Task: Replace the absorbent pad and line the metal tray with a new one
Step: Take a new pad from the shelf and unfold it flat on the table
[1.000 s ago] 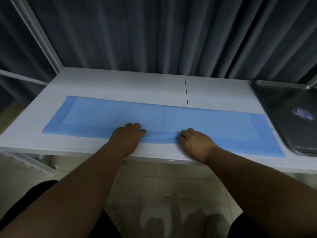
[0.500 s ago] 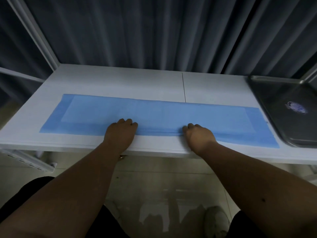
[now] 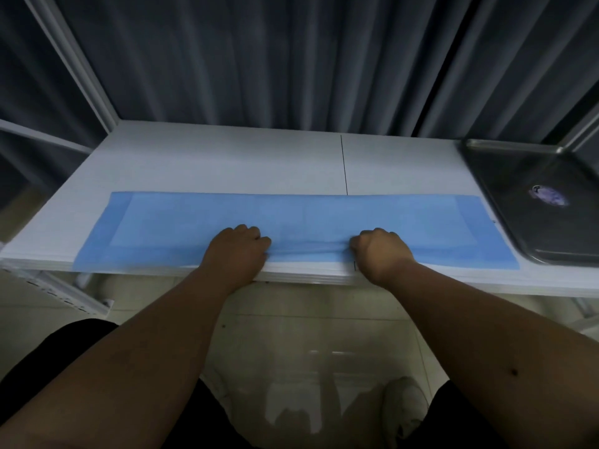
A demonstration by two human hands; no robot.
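Left hand: the left hand (image 3: pixel 238 249) has its fingers curled down on the near edge of the blue absorbent pad (image 3: pixel 291 218), pinching it.
Right hand: the right hand (image 3: pixel 381 251) is fisted the same way, gripping that edge just to the right; a bunched ridge of pad runs between the two.
Pad position: it lies unfolded lengthwise on the white table (image 3: pixel 227 160), its right end just beside the metal tray (image 3: pixel 505 176).
Risk: two grips near the middle leave both long ends free, so lifting would likely let them droop, fold under or drag.
Pad look: thin, pale blue, with a darker border and faint fold lines.
Tray: unlined, bearing a small sticker (image 3: pixel 547 196).
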